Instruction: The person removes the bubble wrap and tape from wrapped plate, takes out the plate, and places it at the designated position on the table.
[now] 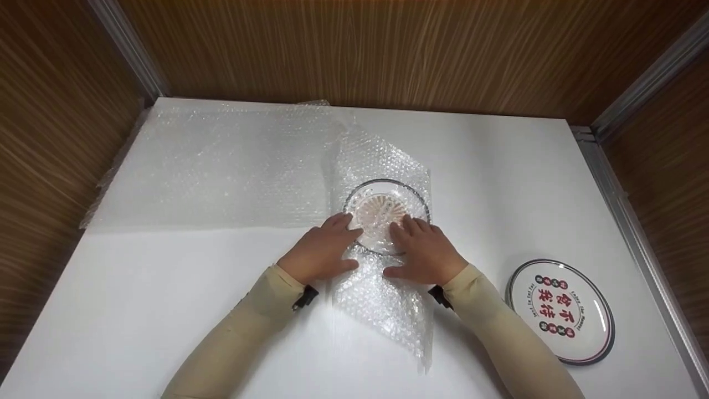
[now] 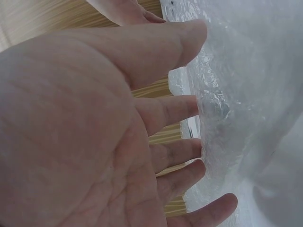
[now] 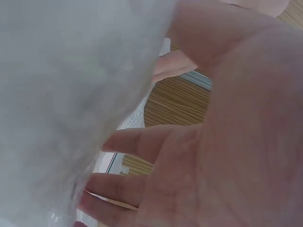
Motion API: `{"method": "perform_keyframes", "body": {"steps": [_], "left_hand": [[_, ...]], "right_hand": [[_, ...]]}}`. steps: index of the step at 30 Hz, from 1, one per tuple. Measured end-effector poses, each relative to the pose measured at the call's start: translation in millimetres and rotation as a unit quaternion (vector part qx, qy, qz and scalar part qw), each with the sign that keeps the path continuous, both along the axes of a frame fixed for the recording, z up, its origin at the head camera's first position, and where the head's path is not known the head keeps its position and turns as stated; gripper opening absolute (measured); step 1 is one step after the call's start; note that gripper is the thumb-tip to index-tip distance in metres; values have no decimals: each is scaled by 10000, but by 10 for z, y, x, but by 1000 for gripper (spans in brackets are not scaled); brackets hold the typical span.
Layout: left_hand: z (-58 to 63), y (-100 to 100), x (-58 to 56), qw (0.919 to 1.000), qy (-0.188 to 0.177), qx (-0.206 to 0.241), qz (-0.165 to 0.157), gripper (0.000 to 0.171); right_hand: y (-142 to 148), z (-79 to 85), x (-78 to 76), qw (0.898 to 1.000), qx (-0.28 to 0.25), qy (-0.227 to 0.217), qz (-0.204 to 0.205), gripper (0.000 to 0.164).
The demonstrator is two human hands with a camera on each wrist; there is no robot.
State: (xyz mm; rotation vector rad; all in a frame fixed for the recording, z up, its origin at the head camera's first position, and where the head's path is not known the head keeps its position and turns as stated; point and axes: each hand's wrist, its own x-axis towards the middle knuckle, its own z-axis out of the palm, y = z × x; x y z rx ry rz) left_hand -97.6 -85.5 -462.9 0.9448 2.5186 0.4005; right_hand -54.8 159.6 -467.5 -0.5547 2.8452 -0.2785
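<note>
A round plate (image 1: 376, 213) with a dark rim and a tan radiating pattern lies amid a strip of bubble wrap (image 1: 382, 302) in the head view. Whether a layer of wrap covers the plate is hard to tell. My left hand (image 1: 324, 249) rests with straight, spread fingers at its left edge. On the right side, my right hand (image 1: 424, 249) touches the plate and wrap, its fingers also extended. Both wrist views show fingertips against the bubble wrap (image 2: 227, 94), with the thumbs apart from the fingers.
A large sheet of bubble wrap (image 1: 221, 166) spreads over the back left of the white table (image 1: 166, 299). At the right lies another round plate (image 1: 587, 316), white with a dark rim and red characters. Wood-grain panels (image 1: 360, 55) stand around the table.
</note>
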Motion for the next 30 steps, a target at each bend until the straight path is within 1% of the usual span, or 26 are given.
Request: {"method": "perform_keyframes", "body": {"steps": [6,15,17,21,26,30], "left_hand": [[-13,1,7,10000,-25,-36,17,70],[17,20,21,9999,-131,-86,47,69],[15,26,25,9999,-98,-84,47,68],[20,36,29,9999,3,-107,48,66],[70,42,36,9998,70,-123,101,62],[85,37,34,9997,169,-59,136,57]], "right_hand": [[19,-2,5,9999,-92,-63,36,89],[42,59,33,9999,-84,-50,105,81],[45,65,39,9998,-147,70,150,76],[53,62,45,9979,-355,513,186,65],[53,109,67,9947,-599,839,-58,53],[48,169,84,9912,-750,1042,-318,32]]}}
